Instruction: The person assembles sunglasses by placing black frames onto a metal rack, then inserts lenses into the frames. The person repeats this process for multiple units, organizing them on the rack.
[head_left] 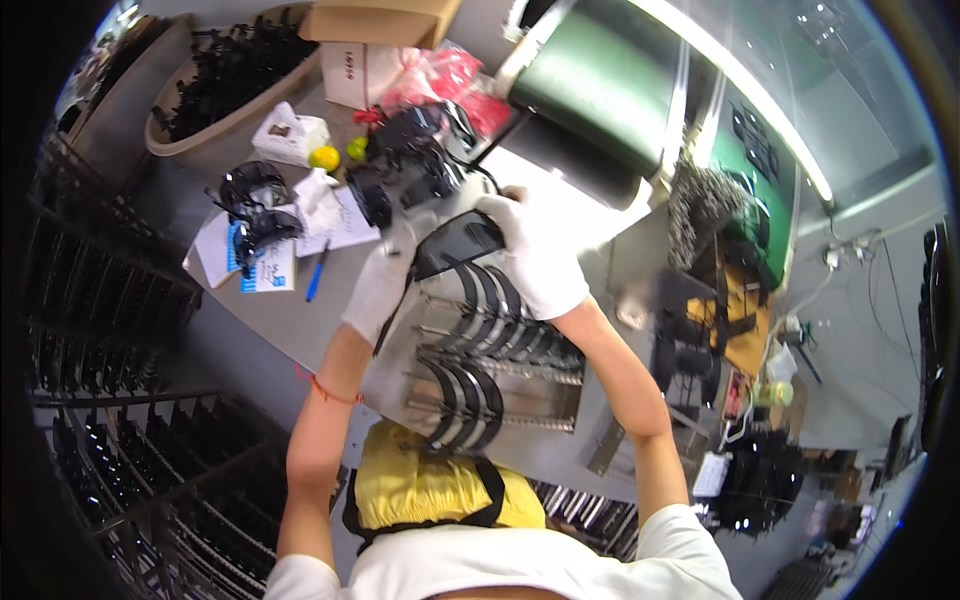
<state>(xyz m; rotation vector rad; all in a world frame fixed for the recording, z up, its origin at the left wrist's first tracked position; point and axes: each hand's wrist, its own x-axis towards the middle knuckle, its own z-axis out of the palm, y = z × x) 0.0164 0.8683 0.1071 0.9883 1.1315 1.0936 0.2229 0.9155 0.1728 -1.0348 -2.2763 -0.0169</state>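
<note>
— What do the hands have hold of?

— One dark curved panel (458, 243), glossy, like a visor or lens piece. The left hand (383, 280), in a white glove, clasps its left end; the right hand (535, 255), also gloved, closes over its right end and upper edge. Both are clenched on it, held just above the work surface.

— And directly under the grip?

— A metal rack (500, 370) with thin rods, carrying rows of the same kind of dark curved pieces (490, 300) standing on edge. The held panel sits just over the rack's far end.

— Further out?

— Beyond the hands, a cluster of black parts (415, 150) and some red plastic bags (450, 75). To the left of the grip, papers (335, 215) with a blue pen (317, 271) lying by them, two small yellow-green fruits (338, 154), and farther off a beige tub (225, 125) full of black pieces. Right of the grip, a green conveyor belt (600, 90) runs away. Nearest the body, below the rack, a yellow bag (420, 485) rests at the person's front.
</note>
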